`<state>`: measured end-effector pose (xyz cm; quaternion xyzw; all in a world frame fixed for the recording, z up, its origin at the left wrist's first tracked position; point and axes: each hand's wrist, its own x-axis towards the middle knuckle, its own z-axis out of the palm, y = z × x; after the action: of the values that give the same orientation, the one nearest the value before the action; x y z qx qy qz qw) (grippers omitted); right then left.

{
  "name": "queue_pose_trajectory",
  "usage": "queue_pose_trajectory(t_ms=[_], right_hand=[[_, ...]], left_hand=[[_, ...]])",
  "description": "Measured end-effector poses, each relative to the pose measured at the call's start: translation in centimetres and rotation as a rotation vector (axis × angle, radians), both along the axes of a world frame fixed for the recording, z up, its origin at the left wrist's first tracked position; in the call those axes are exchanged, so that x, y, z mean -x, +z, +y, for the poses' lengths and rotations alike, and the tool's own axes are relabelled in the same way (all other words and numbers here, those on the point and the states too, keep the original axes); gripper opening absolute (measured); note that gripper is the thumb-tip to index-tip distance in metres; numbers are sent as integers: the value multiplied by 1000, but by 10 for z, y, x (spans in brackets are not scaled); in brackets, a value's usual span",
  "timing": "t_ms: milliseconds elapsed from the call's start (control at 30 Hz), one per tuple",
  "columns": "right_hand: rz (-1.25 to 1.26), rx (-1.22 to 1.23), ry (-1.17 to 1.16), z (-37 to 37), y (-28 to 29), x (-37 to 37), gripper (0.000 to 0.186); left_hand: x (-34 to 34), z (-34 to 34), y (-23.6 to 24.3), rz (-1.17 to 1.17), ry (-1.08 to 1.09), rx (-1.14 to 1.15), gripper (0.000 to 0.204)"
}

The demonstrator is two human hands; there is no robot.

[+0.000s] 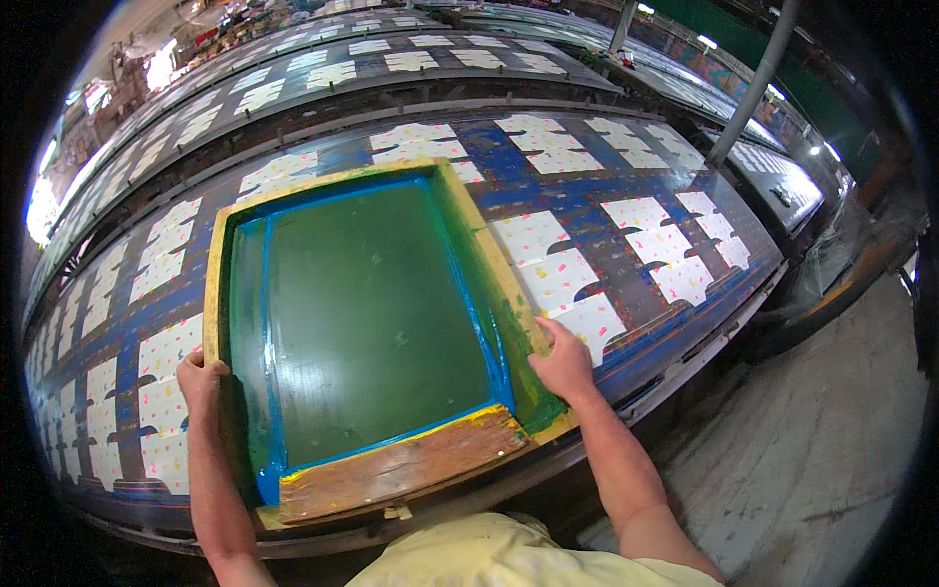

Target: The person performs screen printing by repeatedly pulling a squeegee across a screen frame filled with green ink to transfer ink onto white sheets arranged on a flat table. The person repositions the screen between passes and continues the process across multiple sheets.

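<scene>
A large screen-printing frame (372,313) is between my hands, with green mesh and blue tape along its inner edges. Its pale wooden border is stained yellow and green. My left hand (201,380) is closed around the left side of the border. On the opposite side, my right hand (564,360) grips the right border, thumb on top. Across the frame's near end lies a brown wooden board (401,465), with yellow paint along its far edge. Beneath the frame is a long printing table (489,186) stained blue; part of it is hidden by the frame.
White cut fabric pieces (559,264) with small coloured spots lie in rows on the table. More tables with white pieces (333,74) stretch behind. A grey post (758,83) rises at the far right. Concrete floor (782,430) runs along the table's right edge.
</scene>
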<state>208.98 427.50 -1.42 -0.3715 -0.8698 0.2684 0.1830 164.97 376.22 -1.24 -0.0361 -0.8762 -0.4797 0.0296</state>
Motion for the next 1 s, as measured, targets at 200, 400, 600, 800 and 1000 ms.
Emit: queue_pose_trajectory(t_ms=[200, 400, 600, 800, 1000], right_hand=[[-34, 6, -95, 141, 11, -69, 71], [-77, 61, -147, 258, -16, -135, 72], [-14, 139, -113, 325, -37, -169, 75], [-43, 159, -135, 352, -36, -184, 77], [2, 336, -133, 362, -36, -190, 75]], left_hand=[[-97, 153, -18, 26, 41, -103, 41], [-178, 274, -26, -58, 26, -95, 41], [-220, 334, -36, -91, 35, -221, 45], [-232, 360, -36, -109, 35, -139, 44], [-235, 374, -40, -109, 49, -89, 42]])
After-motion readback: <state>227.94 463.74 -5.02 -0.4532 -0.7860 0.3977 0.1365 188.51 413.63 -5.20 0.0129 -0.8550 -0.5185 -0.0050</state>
